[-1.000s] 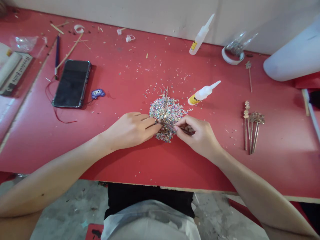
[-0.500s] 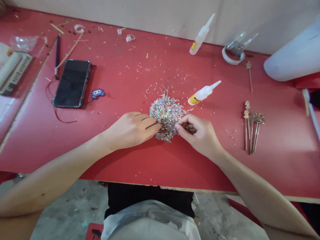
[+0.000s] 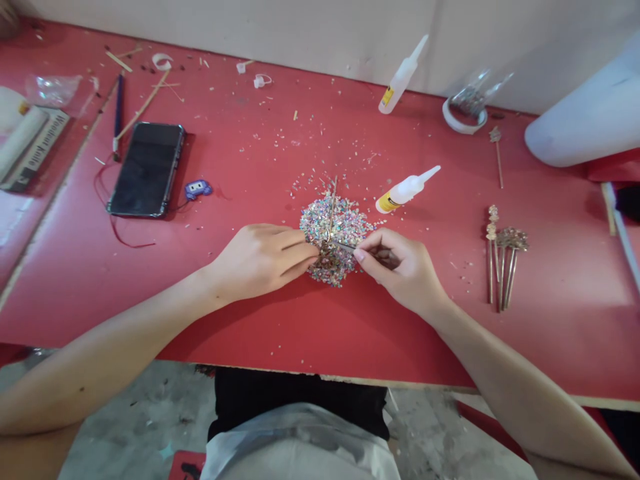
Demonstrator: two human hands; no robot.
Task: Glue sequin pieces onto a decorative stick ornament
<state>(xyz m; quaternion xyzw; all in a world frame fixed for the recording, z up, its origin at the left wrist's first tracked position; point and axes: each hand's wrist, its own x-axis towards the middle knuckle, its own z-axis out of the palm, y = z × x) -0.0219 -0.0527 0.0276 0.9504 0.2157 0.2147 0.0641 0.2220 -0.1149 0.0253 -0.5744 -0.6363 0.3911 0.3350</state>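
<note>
Thin-stemmed ornament [image 3: 331, 223] lies on glittery chips [image 3: 352, 215], between both hands. Left hand [image 3: 267, 262] at its near end, can't tell if gripping; right hand [image 3: 397, 263] pinches thin tool [image 3: 343, 246].

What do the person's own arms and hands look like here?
The left hand and right hand are ungloved, with no rings, watch or bracelet visible. The left forearm and right forearm show no sleeves; the left has small spots.

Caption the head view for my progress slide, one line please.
Left hand at a pin over a heap of glittery bits, right hand pinching a thin tool, a bottle close by.
</note>
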